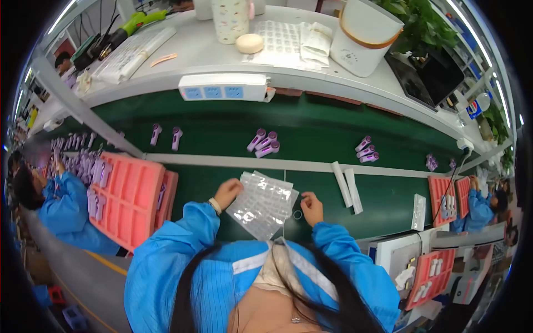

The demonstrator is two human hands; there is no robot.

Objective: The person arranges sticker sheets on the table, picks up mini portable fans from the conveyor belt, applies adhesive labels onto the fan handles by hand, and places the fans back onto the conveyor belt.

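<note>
1. Clear rectangular plastic sheets point(261, 206): fine markings too small to identify.
2. White patterned cylindrical cup point(231, 23): top cut off by upper edge.
3. White tapered bin point(358, 51): lettering too small to read.

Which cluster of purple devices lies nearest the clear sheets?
The middle trio, straight across the pale rail from the clear sheets; the pair lies farther left, the other trio farther right.

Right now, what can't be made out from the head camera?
All in the head view:
- Left hand: too small to tell whether it grips the clear sheets or only touches them.
- Clear sheets' markings: blurred by glare.
- Rear pink tray: mostly hidden by the front pink tray.
- Patterned cup: top cut off by the upper edge.
- White pot's lettering: too small.
</note>
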